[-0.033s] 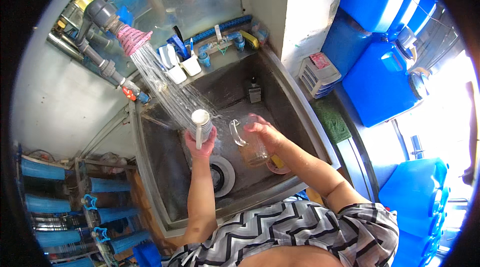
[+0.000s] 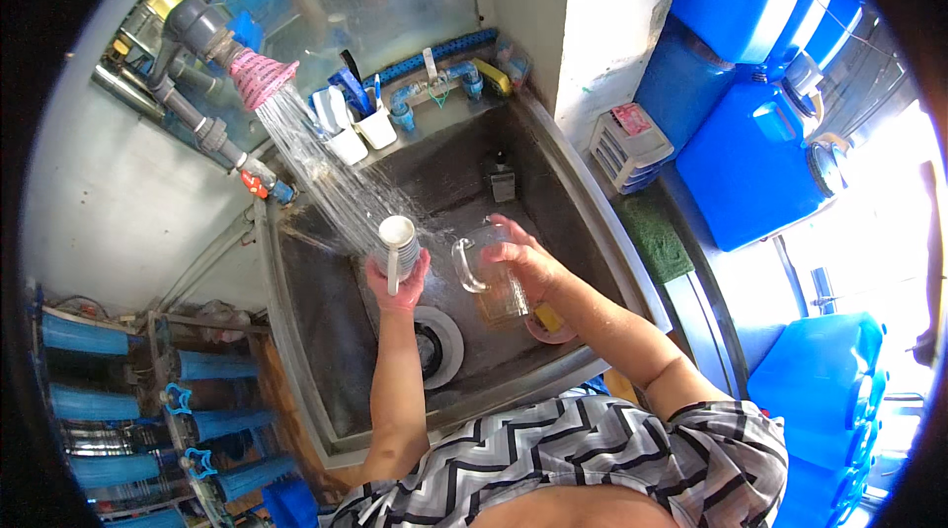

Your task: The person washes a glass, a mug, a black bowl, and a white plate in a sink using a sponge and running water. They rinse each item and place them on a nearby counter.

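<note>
We see the white cup [image 2: 397, 243] held up over the steel sink [image 2: 592, 222], mouth tilted toward the camera and up-left into the water stream [image 2: 326, 167], its long axis running roughly from the palm below up toward the pink-covered spray head [image 2: 259, 74]. Left hand [image 2: 400, 283] sits right under the cup, fingers clenched around its lower body, so the cup lies just above and ahead of those fingers; a white handle strip runs down the cup's front. Cup looks plain white, wet, rim round and open. Just right of the cup, the glass mug [image 2: 491, 276] is clear, yellowish-tinted at the base, handle loop facing the cup, tilted with its body lying nearly on its side. Right hand [image 2: 528, 261] grasps the mug from the far side, fingers wrapped over its top; this hand is slightly farther from the stream than the left. Below the cup, in the sink floor, we see the round drain [image 2: 439, 345]. Right of the mug and lower, a pink dish with a yellow piece [image 2: 549, 323] is partly hidden by the forearm. Beyond the cup, at the sink's back ledge, white holders with utensils [image 2: 357, 133]. Far right of the sink, blue water jugs [image 2: 755, 158].
</note>
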A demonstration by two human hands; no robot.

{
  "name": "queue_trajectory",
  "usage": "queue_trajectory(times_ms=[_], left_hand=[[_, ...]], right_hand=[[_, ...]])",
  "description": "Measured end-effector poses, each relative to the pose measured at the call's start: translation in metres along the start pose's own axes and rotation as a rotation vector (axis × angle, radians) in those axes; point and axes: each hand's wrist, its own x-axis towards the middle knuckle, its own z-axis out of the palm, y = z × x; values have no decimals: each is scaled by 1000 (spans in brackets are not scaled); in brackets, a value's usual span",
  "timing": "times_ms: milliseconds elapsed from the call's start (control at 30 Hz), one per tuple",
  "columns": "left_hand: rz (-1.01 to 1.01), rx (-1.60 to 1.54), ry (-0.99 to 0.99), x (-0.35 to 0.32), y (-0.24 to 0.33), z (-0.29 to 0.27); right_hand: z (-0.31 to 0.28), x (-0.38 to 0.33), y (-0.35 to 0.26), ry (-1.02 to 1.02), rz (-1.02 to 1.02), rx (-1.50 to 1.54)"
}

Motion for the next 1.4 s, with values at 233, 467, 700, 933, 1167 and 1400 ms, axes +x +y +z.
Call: queue_trajectory(times_ms=[233,467,700,933,1167,1400], left_hand=[[295,974,325,14,7,30],[373,1208,258,-3,9,40],[249,1315,353,-12,15,44],[395,1410,414,-11,-1,45],[555,1170,505,3,-7,28],[289,489,218,13,-3,15]], right_hand=[[-14,0,-44,-126,-357,-514],[-53,-16,-91,147,-664,-706],[-144,-63,-141,723,-779,-768],[-282,-67,-121,1320,-484,-1155],[-346,-47,-66,1456,-451,-1100],[-351,-45,-32,1424,-527,-1332]])
